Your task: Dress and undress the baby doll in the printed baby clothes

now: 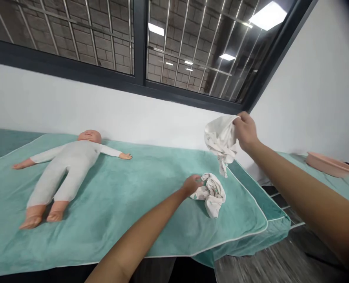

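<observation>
My right hand (246,131) is raised above the far right of the bed, closed on a bunched white printed cloth (220,137) that hangs down from the fingers. Lower and further left, my left hand (192,185) is at the edge of a second white printed cloth (214,196), its fingers curled against it. This second cloth lies crumpled and twisted on the green cover; both look like small garments, but their folds hide the shape. A baby doll (71,161) in a white long-sleeved suit lies face up on the left, arms spread and feet bare.
The green cover (127,220) with pale piping spreads over the bed, its right corner hanging over the side. A pink basin (329,164) stands on another green surface at the right. Behind the bed are a white wall (150,118) and a dark-framed window (140,43) with metal bars.
</observation>
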